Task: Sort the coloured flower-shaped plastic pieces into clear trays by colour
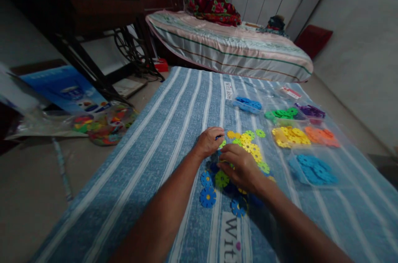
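Note:
Snowflake building discs, notched and joined together, lie on the striped cloth under and around both my hands. My left hand is closed at the far left edge of this assembly, its fingertips pinched on a dark blue snowflake disc that is mostly hidden. Close by, my right hand reaches over the middle with bent, closed fingers; what they grip is covered. Yellow discs spread beyond the right hand. Nearer me are a green disc and blue discs, with another blue disc below the right wrist.
To the right stand clear boxes of sorted discs: blue, green, purple, yellow, orange and light blue. A bed lies beyond the table. At left are a sewing table and bagged colourful pieces.

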Tool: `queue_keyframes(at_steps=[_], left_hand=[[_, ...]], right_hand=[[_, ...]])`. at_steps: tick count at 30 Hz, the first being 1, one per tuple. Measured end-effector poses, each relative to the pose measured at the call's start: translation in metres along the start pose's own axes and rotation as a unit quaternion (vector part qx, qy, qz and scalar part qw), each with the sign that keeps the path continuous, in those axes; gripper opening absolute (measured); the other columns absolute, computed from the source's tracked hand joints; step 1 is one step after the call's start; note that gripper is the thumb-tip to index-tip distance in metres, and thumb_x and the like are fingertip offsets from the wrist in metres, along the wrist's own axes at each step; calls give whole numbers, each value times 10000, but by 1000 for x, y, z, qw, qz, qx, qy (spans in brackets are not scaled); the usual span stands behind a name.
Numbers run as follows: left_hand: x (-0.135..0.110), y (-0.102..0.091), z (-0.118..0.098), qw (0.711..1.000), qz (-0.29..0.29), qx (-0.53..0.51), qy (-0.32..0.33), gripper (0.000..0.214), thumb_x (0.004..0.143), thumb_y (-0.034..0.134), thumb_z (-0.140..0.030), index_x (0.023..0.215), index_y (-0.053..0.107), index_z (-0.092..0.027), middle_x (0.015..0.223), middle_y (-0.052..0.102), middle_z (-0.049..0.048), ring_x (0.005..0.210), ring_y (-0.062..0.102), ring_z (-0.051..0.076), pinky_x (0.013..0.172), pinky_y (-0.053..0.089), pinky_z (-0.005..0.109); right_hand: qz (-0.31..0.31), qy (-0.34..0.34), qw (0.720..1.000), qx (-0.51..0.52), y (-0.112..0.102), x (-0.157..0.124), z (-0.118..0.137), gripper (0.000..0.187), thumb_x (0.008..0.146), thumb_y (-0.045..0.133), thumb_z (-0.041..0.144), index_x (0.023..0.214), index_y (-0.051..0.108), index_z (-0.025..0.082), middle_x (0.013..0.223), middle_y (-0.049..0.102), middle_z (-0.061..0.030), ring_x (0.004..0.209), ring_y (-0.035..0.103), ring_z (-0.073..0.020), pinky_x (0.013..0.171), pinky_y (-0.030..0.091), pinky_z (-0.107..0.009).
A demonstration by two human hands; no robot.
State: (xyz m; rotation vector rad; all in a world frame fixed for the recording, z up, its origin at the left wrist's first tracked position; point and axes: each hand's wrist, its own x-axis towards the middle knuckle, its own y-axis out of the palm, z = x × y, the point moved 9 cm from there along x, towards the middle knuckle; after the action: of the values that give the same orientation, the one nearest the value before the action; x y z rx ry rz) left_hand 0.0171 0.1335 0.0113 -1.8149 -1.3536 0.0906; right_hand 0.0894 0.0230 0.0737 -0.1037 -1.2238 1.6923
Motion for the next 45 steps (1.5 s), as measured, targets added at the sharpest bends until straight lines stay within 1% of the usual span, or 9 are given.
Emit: queue_keyframes(at_steps=[9,13,21,27,31,34,36,39,45], left_hand=[[-1,2,-2,1000,6,2,-14,165,795,636,-131,917,736,-179,1103,737,64,1075,662,184,998,520,349],[-1,2,-2,1000,7,0,-12,154,801,639,-146,917,734,-182,1099,737,64,1071,663,186,996,521,352],[-2,2,-2,1000,2,0,-11,174,792,635,-132,917,736,-198,1101,738,48,1072,666,183,997,526,357],[-1,0,-1,1000,5,-2,-9,171,806,630,-153,928,742,-193,1105,738,58,1075,665,190,992,529,370],[0,-2,-3,1000,14,-7,-3,165,811,627,-162,921,743,-204,1096,740,49,1063,669,192,982,535,373],[0,-3,-4,1000,12,-4,-3,169,802,619,-134,891,744,-204,1083,742,45,1046,676,185,977,536,355],[0,-4,-4,1000,9,-2,-3,163,800,619,-130,878,744,-200,1063,745,48,1036,679,186,973,538,353],[0,-3,-4,1000,8,-2,-1,167,796,622,-123,877,743,-205,1048,749,43,1024,681,184,971,541,364],[0,-2,-3,1000,6,0,-5,178,814,618,-145,930,745,-191,1094,738,64,1069,664,192,985,536,377]], right_hand=[[157,-31,986,-47,52,-23,42,355,770,768,434,970,676,156,1264,592,-176,1289,452,-363,1003,436,-531],[184,-22,981,-64,61,-29,45,321,752,794,369,962,677,156,1294,588,-169,1317,431,-359,1024,404,-538],[154,2,987,37,45,-23,38,25,822,694,207,819,690,182,1125,679,-115,1155,582,-272,957,480,-432],[168,62,982,67,19,0,4,52,827,673,166,781,676,190,884,695,-45,851,655,-175,770,520,-300],[1,98,994,-47,-49,42,-49,37,838,657,205,803,667,199,824,687,-40,778,648,-184,735,497,-310],[-215,128,953,-173,-115,55,-77,103,870,603,268,864,679,199,893,698,-87,884,644,-243,815,492,-388],[-270,122,935,-197,-130,54,-83,169,870,598,323,928,686,190,936,709,-109,919,643,-260,835,496,-406],[-231,115,951,-168,-108,42,-83,221,882,574,379,907,691,193,887,720,-100,823,659,-238,763,518,-371],[-69,97,989,-92,-25,11,-54,161,898,546,273,877,692,208,846,710,-81,791,652,-206,721,509,-315]])
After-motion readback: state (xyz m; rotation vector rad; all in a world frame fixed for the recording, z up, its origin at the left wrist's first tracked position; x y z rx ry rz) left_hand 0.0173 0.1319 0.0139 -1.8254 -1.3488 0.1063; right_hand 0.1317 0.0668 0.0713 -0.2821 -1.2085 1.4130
